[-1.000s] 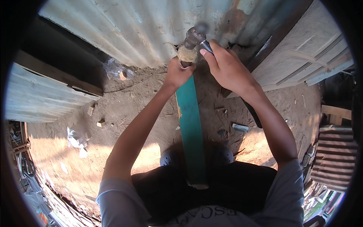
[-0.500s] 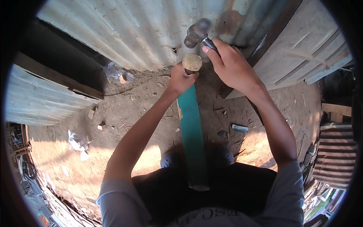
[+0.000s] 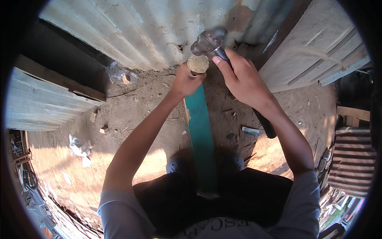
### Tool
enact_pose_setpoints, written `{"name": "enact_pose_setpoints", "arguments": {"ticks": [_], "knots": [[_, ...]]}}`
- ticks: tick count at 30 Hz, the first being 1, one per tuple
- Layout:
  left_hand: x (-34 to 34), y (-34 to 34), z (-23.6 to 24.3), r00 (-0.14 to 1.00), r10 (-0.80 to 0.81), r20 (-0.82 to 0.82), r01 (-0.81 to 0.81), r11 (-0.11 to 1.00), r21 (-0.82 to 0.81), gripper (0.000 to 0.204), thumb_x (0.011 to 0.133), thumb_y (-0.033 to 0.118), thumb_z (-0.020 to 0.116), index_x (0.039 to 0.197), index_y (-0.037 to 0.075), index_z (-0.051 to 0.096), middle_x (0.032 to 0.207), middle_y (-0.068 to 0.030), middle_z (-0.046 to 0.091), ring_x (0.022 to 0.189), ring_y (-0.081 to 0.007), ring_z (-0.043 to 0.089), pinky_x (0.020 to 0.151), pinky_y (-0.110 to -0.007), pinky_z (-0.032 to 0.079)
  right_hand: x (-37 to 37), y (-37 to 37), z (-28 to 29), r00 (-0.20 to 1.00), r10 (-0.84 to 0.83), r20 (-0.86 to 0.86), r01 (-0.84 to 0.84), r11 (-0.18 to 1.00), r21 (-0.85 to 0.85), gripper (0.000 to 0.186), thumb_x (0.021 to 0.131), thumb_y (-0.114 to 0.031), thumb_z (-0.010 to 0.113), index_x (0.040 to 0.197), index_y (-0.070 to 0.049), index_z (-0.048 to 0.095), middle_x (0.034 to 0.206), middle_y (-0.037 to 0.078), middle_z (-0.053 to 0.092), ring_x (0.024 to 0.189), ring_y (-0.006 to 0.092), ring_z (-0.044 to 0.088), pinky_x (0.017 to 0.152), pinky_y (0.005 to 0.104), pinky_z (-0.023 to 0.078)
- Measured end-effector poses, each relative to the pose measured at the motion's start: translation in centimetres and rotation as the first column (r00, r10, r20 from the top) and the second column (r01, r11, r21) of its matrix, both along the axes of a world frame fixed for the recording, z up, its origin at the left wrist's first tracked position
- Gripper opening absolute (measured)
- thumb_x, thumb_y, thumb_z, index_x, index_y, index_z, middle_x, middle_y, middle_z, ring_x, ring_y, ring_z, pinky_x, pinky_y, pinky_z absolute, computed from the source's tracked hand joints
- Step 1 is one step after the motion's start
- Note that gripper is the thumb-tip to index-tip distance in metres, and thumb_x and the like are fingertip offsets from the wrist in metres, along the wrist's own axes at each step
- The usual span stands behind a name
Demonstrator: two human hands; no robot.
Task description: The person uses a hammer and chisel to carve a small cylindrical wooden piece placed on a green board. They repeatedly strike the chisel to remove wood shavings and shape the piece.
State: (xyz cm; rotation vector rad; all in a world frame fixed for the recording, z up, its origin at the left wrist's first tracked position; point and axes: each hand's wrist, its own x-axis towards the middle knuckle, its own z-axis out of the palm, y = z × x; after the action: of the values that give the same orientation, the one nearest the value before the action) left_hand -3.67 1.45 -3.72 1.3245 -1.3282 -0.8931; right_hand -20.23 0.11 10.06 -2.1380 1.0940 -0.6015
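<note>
My right hand (image 3: 250,81) is closed around the black handle of a ball-peen hammer (image 3: 209,43); the handle's end shows beyond the wrist. The metal head hangs just above and to the right of a round, tan, flattened wooden handle end (image 3: 197,63). My left hand (image 3: 188,81) grips that upright tool just below its top, and its lower end is hidden under the fist. Beneath the left hand, a long green-painted board (image 3: 201,123) runs back between my knees, its left edge chipped to bare wood.
Corrugated metal sheeting (image 3: 131,32) stands in front, with a weathered panelled door (image 3: 314,51) at right. Small wood offcuts (image 3: 104,130), a clear plastic bag (image 3: 116,73) and a white crumpled bag (image 3: 80,146) lie on the dirt floor at left. Rusty corrugated sheet (image 3: 350,163) sits far right.
The hammer and my right hand have come slightly down toward the round wooden end, and more of the hammer's handle shows. My left hand keeps its grip; the whole view has shifted a little.
</note>
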Motion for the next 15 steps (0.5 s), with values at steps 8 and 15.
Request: {"name": "enact_pose_setpoints", "arguments": {"ticks": [8,15], "knots": [[-7.4,3.9,-5.9,0.793,-0.383,0.475,0.452,0.891,-0.036,0.028,0.065,0.012,0.071,0.087,0.003,0.057,0.080,-0.0165,0.064,0.086,-0.0380,0.063,0.074,-0.047,0.050,-2.8,1.8,5.1,0.992,-0.110,0.057,0.110,0.994,0.004,0.026,0.099,-0.026,0.048,0.097,0.000,0.050,0.066,0.010,0.046,0.061,0.0207,0.046,0.058,0.0340,0.038],[-7.3,8.2,-10.8,0.383,-0.582,0.717,0.717,0.677,0.166,0.024,0.070,0.017,0.069,0.090,0.009,0.060,0.082,-0.0104,0.064,0.084,-0.0317,0.064,0.076,-0.044,0.048,-8.3,5.9,4.2,0.988,-0.128,-0.083,0.139,0.978,0.156,0.026,0.100,-0.021,0.047,0.111,0.001,0.052,0.063,0.002,0.038,0.059,0.0072,0.036,0.052,0.0269,0.032]]}}
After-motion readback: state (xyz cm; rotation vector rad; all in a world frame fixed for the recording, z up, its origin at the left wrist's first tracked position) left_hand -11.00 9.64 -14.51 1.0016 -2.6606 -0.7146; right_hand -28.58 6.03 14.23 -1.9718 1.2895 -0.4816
